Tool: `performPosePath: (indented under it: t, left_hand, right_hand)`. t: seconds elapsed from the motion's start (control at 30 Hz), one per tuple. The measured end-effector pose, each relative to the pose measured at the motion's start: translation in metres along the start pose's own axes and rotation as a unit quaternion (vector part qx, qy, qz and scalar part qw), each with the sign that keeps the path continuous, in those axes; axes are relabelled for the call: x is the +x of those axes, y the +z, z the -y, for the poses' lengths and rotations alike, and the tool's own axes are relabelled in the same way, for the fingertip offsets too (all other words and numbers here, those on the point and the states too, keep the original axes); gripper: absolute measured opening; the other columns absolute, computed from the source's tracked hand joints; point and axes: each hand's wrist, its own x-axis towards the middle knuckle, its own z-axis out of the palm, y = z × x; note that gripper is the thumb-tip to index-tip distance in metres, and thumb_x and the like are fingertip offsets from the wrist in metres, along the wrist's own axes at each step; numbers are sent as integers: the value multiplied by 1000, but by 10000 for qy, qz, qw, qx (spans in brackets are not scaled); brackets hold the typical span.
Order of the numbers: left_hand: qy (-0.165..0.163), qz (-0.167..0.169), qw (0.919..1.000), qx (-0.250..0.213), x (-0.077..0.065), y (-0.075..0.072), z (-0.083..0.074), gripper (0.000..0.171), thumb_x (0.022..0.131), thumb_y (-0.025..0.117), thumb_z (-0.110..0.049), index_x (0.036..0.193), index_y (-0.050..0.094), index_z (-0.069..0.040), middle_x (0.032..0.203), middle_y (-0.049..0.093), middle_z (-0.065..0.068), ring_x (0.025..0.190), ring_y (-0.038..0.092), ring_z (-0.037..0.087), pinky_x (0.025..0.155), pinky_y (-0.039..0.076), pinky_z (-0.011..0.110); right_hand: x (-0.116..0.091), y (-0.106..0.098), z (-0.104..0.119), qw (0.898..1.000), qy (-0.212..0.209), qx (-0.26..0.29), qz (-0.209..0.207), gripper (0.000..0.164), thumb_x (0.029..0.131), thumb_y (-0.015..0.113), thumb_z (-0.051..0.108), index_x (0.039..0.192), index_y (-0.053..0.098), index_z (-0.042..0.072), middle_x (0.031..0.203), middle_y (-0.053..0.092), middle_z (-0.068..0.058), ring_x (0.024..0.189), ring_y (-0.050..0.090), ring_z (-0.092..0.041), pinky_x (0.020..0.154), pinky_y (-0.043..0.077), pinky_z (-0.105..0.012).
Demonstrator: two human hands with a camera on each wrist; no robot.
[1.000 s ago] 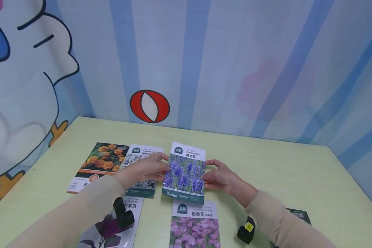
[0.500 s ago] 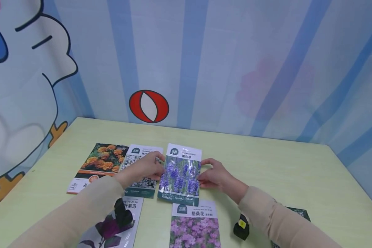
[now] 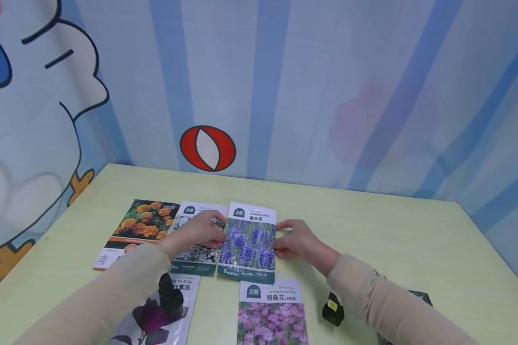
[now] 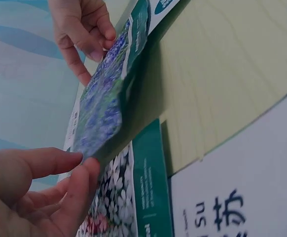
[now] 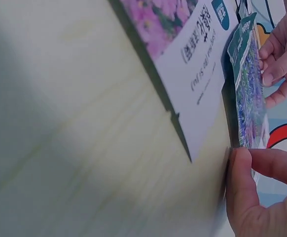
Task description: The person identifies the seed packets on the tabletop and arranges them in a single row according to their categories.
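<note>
A seed packet with purple-blue flower spikes is held by its two side edges, in the middle of the head view. My left hand pinches its left edge between thumb and fingers, above the white-flower seed packet. On the opposite edge, my right hand pinches with thumb and forefinger. Both wrist views show the purple packet slightly bowed, its bottom edge lifted off the table. Directly below it in the head view lies a pink-flower seed packet.
An orange-marigold seed packet lies at the left of the pale table. Nearer lies a purple-leaf packet, partly behind the left sleeve. A dark packet shows past the right sleeve. A printed cloth stands behind the table.
Both hands have shifted the purple-flower packet leftward, close against the white-flower packet, and turned it slightly. The other packets stay where they were.
</note>
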Motion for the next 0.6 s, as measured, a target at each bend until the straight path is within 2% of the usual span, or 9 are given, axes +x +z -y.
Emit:
performPosePath:
  t: [0.2,0.6]
  left_hand:
    - [-90,90,9999,-34,-3,-10,2,36,87,61,-3,120,48,1,76,62,12,59,59,15,53,51,24]
    - [-290,-132,9981,526,-14,-43,2,40,88,63,-14,125,50,-4,91,61,12,74,58,20,68,52,28]
  right_hand:
    - [0,-6,0,10000,-6,2,64,47,76,63,-15,120,52,-5,73,64,-17,51,57,-15,50,52,-25]
    - [-4,-16,1,9994,143,133,302,41,80,63,-10,119,53,-5,69,63,-12,51,58,-14,52,53,-27]
